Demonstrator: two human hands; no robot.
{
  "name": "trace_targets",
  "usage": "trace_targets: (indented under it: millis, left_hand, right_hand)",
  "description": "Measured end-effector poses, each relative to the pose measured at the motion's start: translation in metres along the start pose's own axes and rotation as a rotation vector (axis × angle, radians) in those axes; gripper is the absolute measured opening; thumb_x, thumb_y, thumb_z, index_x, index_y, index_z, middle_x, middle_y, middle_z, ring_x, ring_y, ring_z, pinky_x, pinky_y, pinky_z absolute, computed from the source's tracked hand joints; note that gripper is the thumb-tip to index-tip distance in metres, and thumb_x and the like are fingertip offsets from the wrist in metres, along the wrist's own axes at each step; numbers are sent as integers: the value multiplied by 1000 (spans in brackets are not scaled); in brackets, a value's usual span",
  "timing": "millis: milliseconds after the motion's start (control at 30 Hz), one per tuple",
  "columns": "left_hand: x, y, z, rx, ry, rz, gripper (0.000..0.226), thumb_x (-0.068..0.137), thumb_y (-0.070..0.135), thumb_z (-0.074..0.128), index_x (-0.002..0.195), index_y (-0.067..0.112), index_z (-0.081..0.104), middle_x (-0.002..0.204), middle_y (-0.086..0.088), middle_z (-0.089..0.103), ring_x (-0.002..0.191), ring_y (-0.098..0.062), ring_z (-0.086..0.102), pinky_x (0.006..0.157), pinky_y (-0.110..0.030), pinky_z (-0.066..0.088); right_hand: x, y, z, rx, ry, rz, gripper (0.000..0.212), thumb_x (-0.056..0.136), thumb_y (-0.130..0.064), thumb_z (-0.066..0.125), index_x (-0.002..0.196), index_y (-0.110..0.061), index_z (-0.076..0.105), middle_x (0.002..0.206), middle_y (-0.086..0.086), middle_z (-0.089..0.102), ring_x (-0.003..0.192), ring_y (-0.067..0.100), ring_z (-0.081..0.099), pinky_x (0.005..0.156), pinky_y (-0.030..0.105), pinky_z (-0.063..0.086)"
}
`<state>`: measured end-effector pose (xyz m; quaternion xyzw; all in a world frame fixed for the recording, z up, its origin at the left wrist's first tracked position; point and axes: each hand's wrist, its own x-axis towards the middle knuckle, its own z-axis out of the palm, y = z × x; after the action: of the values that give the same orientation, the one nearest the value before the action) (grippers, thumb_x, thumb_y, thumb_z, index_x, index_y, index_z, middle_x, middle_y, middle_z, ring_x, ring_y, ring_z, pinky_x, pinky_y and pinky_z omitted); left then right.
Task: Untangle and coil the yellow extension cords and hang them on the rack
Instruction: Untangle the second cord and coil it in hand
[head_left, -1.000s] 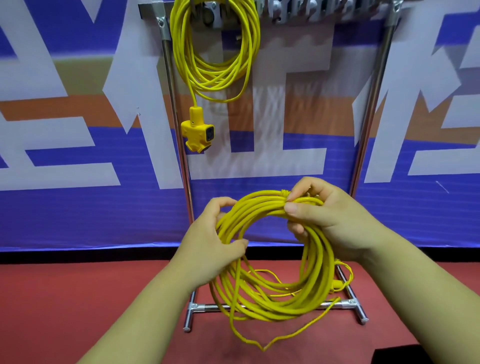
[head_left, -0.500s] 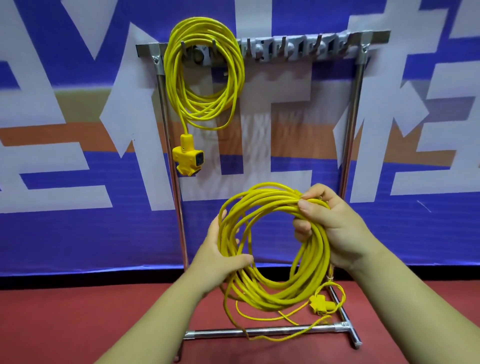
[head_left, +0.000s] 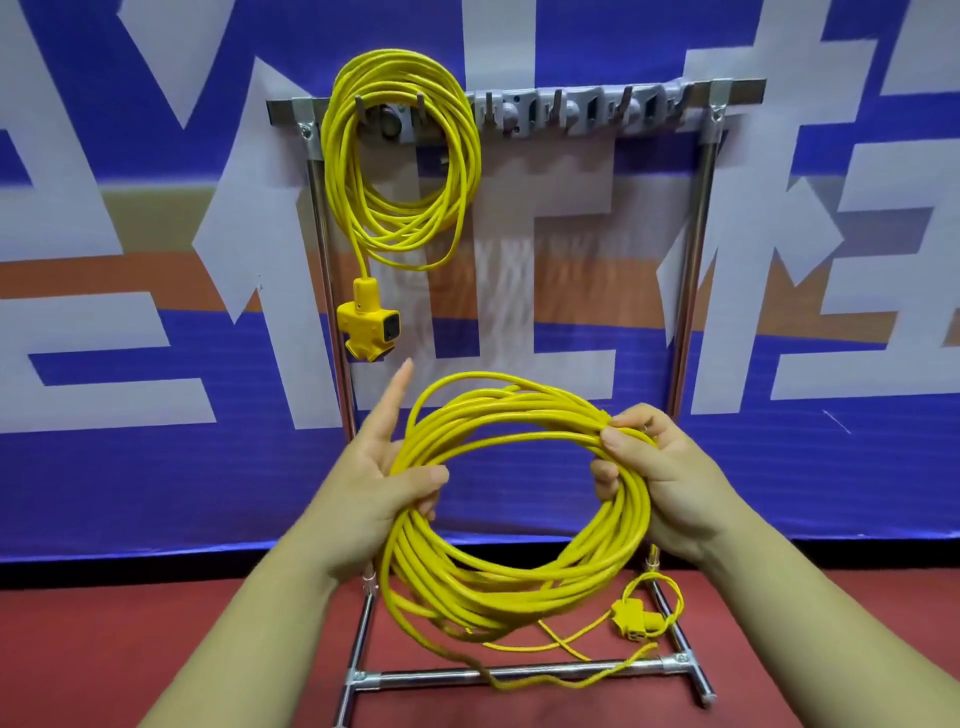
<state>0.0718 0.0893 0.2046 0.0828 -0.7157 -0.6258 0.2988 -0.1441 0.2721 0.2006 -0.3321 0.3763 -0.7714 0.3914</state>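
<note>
I hold a coiled yellow extension cord (head_left: 498, 577) in front of the metal rack (head_left: 691, 270). My right hand (head_left: 660, 478) grips the coil's upper right side. My left hand (head_left: 387, 478) holds its left side with thumb and lower fingers curled round the strands, index finger pointing up. The cord's yellow plug (head_left: 631, 618) dangles at the lower right with loose strands near the rack's base bar (head_left: 519, 674). A second coiled yellow cord (head_left: 400, 171) hangs on the rack's left hooks, its socket block (head_left: 368, 325) hanging below.
The rack's top bar carries a row of grey hooks (head_left: 587, 111), bare to the right of the hung coil. A blue, white and orange banner (head_left: 130, 312) covers the wall behind. The floor (head_left: 130, 649) is red.
The view has tilted up, showing the whole rack top. I have lifted the coil and spread it wider. My left index finger has straightened upward.
</note>
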Motion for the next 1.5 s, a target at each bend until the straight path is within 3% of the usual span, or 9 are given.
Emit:
trace_targets:
  millis: [167, 333, 467, 600, 767, 867, 967, 1167, 1500]
  left_hand:
    - [-12, 0, -4, 277, 55, 67, 60, 92, 18, 60, 133, 60, 52, 69, -1, 54, 66, -19, 51, 66, -31, 50]
    - [-24, 5, -16, 426, 48, 117, 75, 100, 14, 58, 149, 59, 24, 87, 7, 64, 97, -29, 66, 90, -56, 50]
    - [-27, 4, -18, 461, -26, 80, 59, 101, 6, 55, 144, 46, 46, 85, 12, 64, 69, -8, 53, 72, -33, 46]
    - [-26, 1, -13, 367, -80, 34, 50, 96, 16, 56, 140, 39, 53, 72, -1, 53, 62, -16, 46, 62, -33, 45]
    - [-25, 7, -9, 207, -122, 21, 49, 94, 13, 56, 139, 30, 57, 74, -6, 47, 60, -17, 42, 61, -34, 44]
    - [-25, 8, -11, 154, -166, 10, 49, 92, 11, 56, 138, 30, 59, 76, -7, 48, 60, -18, 40, 61, -33, 44]
    - [-25, 8, -11, 106, -174, 13, 49, 92, 10, 57, 138, 28, 59, 77, -10, 48, 59, -17, 40, 60, -33, 45]
    - [-18, 0, -13, 196, 112, 38, 49, 100, 0, 53, 135, 34, 60, 77, -8, 55, 63, -21, 46, 61, -36, 48]
    - [-18, -5, -8, 86, -140, -160, 69, 90, 0, 69, 143, 38, 49, 76, -11, 56, 65, -28, 55, 72, -50, 58]
  right_hand:
    - [-1, 8, 1, -181, 38, 22, 32, 62, -13, 88, 80, -13, 61, 77, 19, 61, 61, 26, 65, 53, 33, 56]
    - [-1, 9, -8, -691, -42, 38, 27, 74, -1, 82, 86, -5, 57, 117, 10, 70, 94, 24, 72, 74, 31, 58]
    - [-7, 5, 5, -1162, -109, 7, 71, 65, -41, 91, 123, -40, 49, 136, -21, 54, 127, -10, 47, 97, 15, 40]
    - [-6, 18, 27, -1278, -276, 12, 112, 62, -54, 89, 145, -60, 14, 150, -25, 34, 127, -1, 51, 100, 26, 46]
    - [3, 22, 29, -1118, -304, 87, 110, 72, -37, 88, 150, -56, 12, 131, -21, 49, 98, -15, 57, 79, 6, 42]
    - [5, 20, 30, -1034, -323, 112, 106, 75, -30, 86, 149, -57, 15, 147, -19, 41, 114, -20, 49, 90, 9, 44]
    - [8, 21, 32, -945, -385, 109, 97, 78, -21, 84, 150, -51, 26, 144, -12, 52, 130, 4, 51, 104, 30, 46]
    - [8, 12, 25, -660, -380, 150, 56, 87, 4, 68, 135, -22, 53, 79, 7, 58, 65, 25, 61, 82, 58, 55]
    - [1, 1, 28, -514, -164, 14, 35, 96, -10, 59, 128, -25, 58, 78, 15, 40, 55, 16, 38, 50, 29, 44]
